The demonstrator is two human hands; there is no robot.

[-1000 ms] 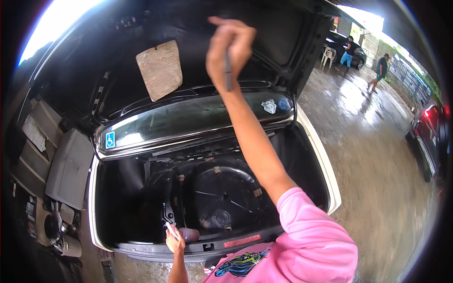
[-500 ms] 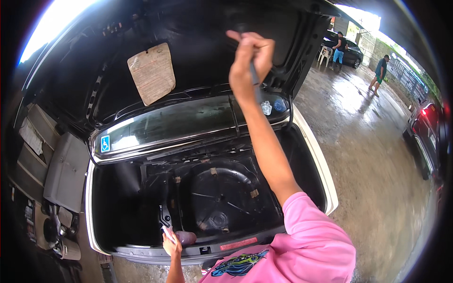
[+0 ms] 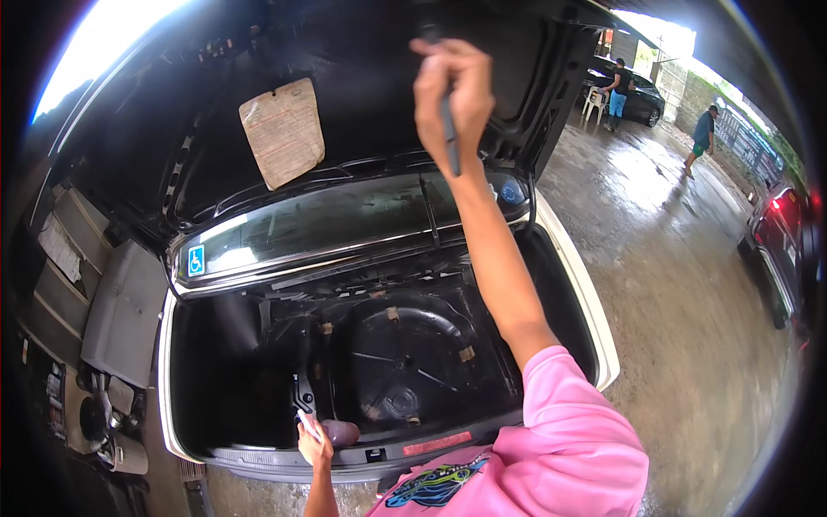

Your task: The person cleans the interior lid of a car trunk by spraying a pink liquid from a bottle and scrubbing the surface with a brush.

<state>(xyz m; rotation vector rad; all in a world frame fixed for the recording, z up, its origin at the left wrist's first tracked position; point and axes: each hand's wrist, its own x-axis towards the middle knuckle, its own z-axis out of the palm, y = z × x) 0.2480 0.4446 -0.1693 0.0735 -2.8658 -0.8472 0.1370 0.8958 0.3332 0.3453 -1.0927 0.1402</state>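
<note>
Raised against the underside of the open black trunk lid (image 3: 362, 103), my right hand (image 3: 457, 90) is closed round a brush with a slim dark grey handle (image 3: 450, 142). Its head, dark and blurred, is near the lid's surface and hard to make out. Low at the trunk's front edge, my left hand (image 3: 314, 444) is closed on a spray bottle (image 3: 342, 432) with pinkish contents and a pale top. The bottle is tilted over the sill of the black trunk well (image 3: 405, 353). A worn paper label (image 3: 282, 133) sits on the lid, left of my right hand.
The rear window (image 3: 310, 224) lies between lid and trunk. Left of the car stand a grey padded seat (image 3: 125, 314) and cluttered items. On the wet floor (image 3: 680, 276) to the right, a person (image 3: 702, 138) walks; another (image 3: 618, 90) stands by a dark car. A red-lit car (image 3: 780, 241) is at far right.
My right hand has moved slightly up and left along the lid with the brush. My left hand stays at the sill with the spray bottle. The walking person has moved to the right.
</note>
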